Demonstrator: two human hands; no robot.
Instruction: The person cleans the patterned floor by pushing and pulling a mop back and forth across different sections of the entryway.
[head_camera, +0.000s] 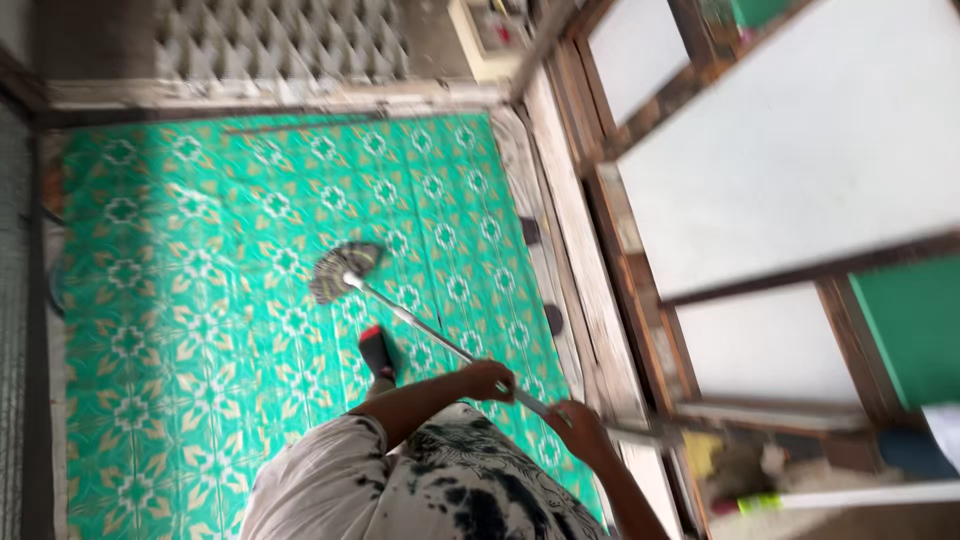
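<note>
Over green mat (200, 300) | left hand (488, 380) grip closed on mop handle (430, 335) | right hand (578, 428) likewise

The floor (200, 300) is covered by a green mat patterned with white and tan flowers. A broom head (342, 268) rests on it near the middle, a slippered foot (378, 352) stands just beside, and two small dark objects (531, 231) lie along its right edge.

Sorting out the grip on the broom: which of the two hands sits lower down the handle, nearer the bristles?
The left hand, gripping the broom handle closer to the fan-shaped bristles; the right hand holds its upper end.
</note>
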